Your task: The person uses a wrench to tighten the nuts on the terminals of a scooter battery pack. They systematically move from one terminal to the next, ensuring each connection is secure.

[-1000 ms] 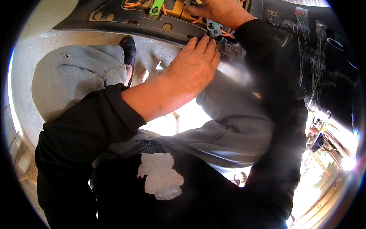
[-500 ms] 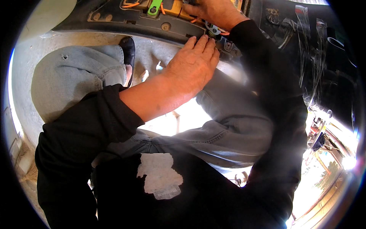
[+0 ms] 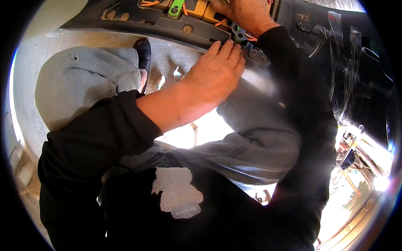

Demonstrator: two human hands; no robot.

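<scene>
Along the top edge lies a dark plastic housing (image 3: 167, 28) with an open bay of yellow blocks (image 3: 196, 9) joined by orange wires (image 3: 189, 9). A bright green strip with a bolt (image 3: 176, 7) crosses one block. My left hand (image 3: 220, 67) lies on the housing's near rim, fingers stretched out side by side. Just beyond its fingertips is a grey-blue metal link (image 3: 238, 30) with a round bolt hole and an orange wire beside it. My right hand (image 3: 247, 16) reaches over the right end of the bay, above the blocks. Its fingers are mostly hidden by the hand and the frame edge.
Clear plastic tape strips (image 3: 335, 31) hang on the dark panel at right. My bent legs in grey jeans (image 3: 83, 83) lie below the housing, one dark shoe (image 3: 143, 54) beside it. A pale rounded panel (image 3: 54, 14) fills the upper left. Bright, cluttered ground lies at lower right.
The whole view has shifted slightly, so the housing sits a little lower and further right. My left hand stays on the rim and my right hand over the bay.
</scene>
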